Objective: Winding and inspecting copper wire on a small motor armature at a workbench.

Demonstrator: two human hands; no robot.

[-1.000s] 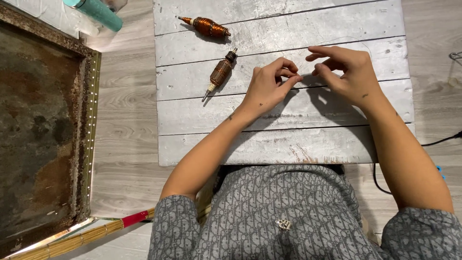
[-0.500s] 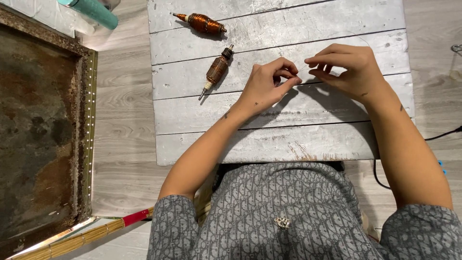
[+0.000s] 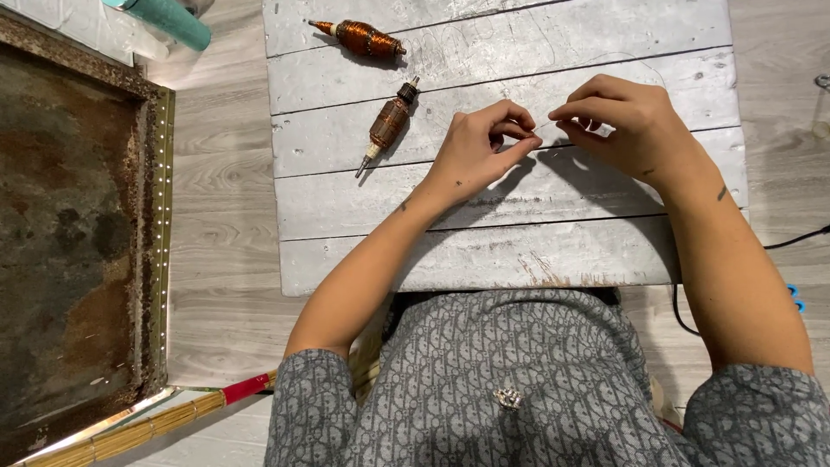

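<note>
Head view: both hands are working over the grey plank board (image 3: pixel 519 251), roughly mid-board, toward its right half. The left hand (image 3: pixel 474 154) is curling its fingers narrow, thumb and forefinger pinching one end of a thin pale wire (image 3: pixel 545 126); the right hand (image 3: pixel 624 121) is pinching the other end, fingers also tight together. The wire is spanning the small gap between the two pinches, just above the board surface; too fine to tell if it is touching the wood. Both forearms are reaching in from the board's near edge, sleeves of a grey patterned top (image 3: pixel 519 389) showing at the bottom. A copper-wound armature (image 3: pixel 388 124) is lying tilted just left of the left hand, shaft tip pointing toward the near-left, apart from the fingers. A second copper-wound armature (image 3: pixel 359 38) is lying near the far-left corner of the board, well apart from both hands. Off the board to the left, a rusty metal tray (image 3: pixel 69 225) with a studded rim is sitting on the pale wood floor. A teal cylinder (image 3: pixel 173 22) is lying beyond the tray's far corner. A bamboo-like mat edge with a red tip (image 3: pixel 173 413) is lying along the tray's near side. A black cable (image 3: pixel 795 238) is running off past the board's right edge.
</note>
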